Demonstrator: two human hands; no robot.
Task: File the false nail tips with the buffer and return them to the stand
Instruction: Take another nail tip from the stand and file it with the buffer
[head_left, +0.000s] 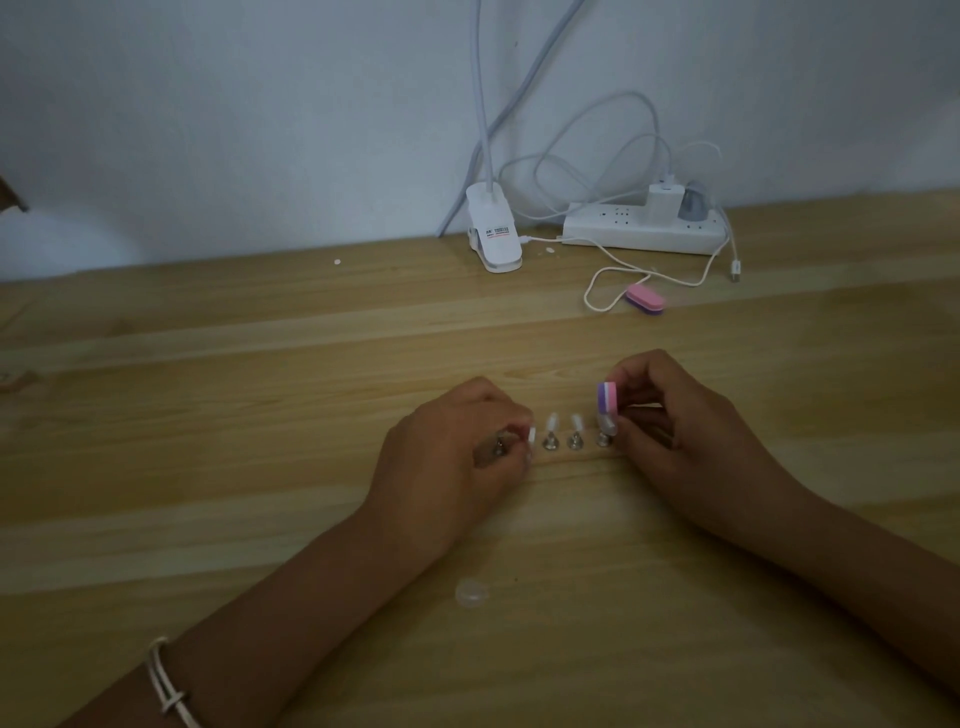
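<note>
Pale wooden strip stand carries clear false nail tips on metal pegs. Left hand pinches the leftmost tip; right hand grips the pink-and-purple buffer block over the rightmost tip.

- Dim, underexposed; wall reads blue-grey.
- Pale sheen bands across table, shadows faint.
- Nail tips soft, smeared; noise throughout.
- Table's far edge bows, wide-angle.
</note>
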